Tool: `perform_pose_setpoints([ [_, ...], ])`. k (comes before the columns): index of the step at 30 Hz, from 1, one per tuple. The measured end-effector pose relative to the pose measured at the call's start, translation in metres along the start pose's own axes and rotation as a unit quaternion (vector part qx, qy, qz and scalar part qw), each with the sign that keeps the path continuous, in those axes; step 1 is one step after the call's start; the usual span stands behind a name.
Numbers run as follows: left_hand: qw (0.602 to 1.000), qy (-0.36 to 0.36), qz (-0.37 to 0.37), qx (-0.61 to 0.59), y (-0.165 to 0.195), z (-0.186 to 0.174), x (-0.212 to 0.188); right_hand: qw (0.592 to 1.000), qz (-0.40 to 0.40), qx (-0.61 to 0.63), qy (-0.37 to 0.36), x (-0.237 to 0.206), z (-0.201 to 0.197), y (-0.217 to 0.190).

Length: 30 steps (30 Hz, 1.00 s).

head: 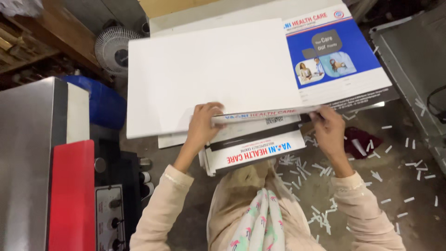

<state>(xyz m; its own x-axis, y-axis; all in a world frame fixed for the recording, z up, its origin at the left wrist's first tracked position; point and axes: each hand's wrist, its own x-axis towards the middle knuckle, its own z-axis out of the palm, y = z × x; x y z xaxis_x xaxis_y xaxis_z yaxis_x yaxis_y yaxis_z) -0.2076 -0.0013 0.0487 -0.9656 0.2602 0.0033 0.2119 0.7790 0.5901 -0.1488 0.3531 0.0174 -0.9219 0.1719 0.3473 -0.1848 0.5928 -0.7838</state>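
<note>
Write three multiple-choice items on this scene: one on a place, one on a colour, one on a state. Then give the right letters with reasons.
1. Where does the round white fan stand?
A. upper left of the sheets
B. lower right on the floor
C. on the person's lap

2. What colour is the flat panel on the machine at left?
A. green
B. red
C. yellow

3. How is the folded printed white card held?
A. by the left hand alone
B. by no hand
C. between both hands, the right hand too

Answers: 1 A, the fan sits beyond the large white sheet; 2 B, plainly red; 3 C, a hand grips each end.
</note>
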Motion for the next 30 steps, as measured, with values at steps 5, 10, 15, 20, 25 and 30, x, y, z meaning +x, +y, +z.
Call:
perform_pose_setpoints([
  [5, 0.897, 0.176, 0.111, -0.390, 0.054, -0.052, 0.003, 0.968, -0.214, -0.042, 0.122, -0.053, -0.034, -0.070],
  [10, 0.757, 0.115, 0.415, -0.492, 0.069, -0.098, 0.031, 0.859, -0.503, -0.093, 0.016, -0.095, -0.041, -0.119],
  [15, 0.817, 0.109, 0.321, -0.467, 0.021, -0.087, 0.082, 0.873, -0.475, -0.106, -0.023, -0.059, 0.015, -0.114],
  [20, 0.915, 0.353, 0.074, -0.182, -0.017, -0.058, 0.052, 0.926, -0.337, -0.104, -0.135, -0.013, 0.061, -0.100],
  [25, 0.965, 0.127, 0.125, -0.191, 0.008, 0.010, -0.040, 0.937, -0.262, -0.093, -0.212, 0.008, 0.086, -0.098],
  [30, 0.984, 0.135, 0.080, -0.086, 0.014, 0.053, -0.066, 0.923, -0.097, -0.106, -0.358, 0.030, 0.097, -0.107],
])
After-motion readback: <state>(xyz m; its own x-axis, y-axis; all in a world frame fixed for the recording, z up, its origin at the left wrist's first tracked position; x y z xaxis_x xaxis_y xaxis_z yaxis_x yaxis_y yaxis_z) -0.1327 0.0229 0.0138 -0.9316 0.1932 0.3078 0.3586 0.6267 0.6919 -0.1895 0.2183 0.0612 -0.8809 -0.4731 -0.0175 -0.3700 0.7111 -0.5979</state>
